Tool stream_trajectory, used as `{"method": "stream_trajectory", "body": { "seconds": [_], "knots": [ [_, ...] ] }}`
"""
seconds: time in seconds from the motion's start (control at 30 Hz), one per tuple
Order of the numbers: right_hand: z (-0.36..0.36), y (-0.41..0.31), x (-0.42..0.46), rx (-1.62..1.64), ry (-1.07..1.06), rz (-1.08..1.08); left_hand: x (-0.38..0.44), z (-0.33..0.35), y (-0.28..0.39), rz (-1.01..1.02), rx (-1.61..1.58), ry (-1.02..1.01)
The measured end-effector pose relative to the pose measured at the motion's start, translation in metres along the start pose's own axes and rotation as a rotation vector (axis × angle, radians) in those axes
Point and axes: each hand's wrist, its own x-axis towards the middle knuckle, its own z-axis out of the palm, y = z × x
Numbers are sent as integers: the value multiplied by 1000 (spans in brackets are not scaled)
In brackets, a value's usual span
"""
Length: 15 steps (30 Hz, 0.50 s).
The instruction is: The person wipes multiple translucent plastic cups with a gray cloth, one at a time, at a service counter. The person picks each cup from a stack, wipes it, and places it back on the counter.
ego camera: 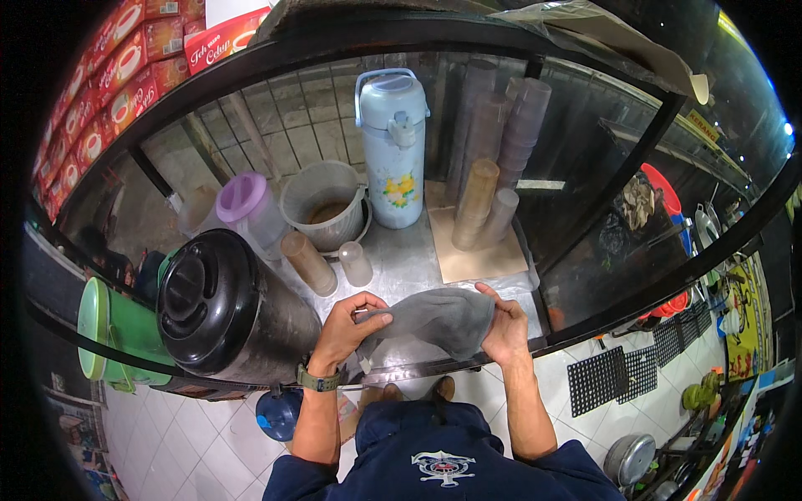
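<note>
A grey cloth point(432, 319) is stretched between my two hands above the front of a metal counter point(398, 257). My left hand point(354, 325) pinches its left end between thumb and fingers. At the other end, my right hand point(504, 322) grips the cloth's edge, some fingers hidden behind it. Just beyond the left hand, a brownish stack of plastic cups point(308, 263) and a small clear cup point(355, 263) stand upside down. Farther right, more stacked cups point(476, 200) rest on a sheet of brown cardboard point(482, 266).
A pale blue flowered airpot point(395, 156) stands at the back beside a grey bucket point(322, 197) and a purple-lidded pitcher point(247, 206). Left of me is a large black-lidded container point(232, 307), near a green bucket point(116, 332). A dark frame point(626, 181) surrounds the counter.
</note>
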Motion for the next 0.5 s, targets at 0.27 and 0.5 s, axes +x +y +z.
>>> {"method": "stream_trajectory", "body": {
  "seconds": [0.27,0.5],
  "knots": [
    [-43,7,16,-1089,79,-327,6,-12,5,130,271,20],
    [-16,-30,-2,-1543,56,-627,7,-13,6,135,608,171]
  ]
}}
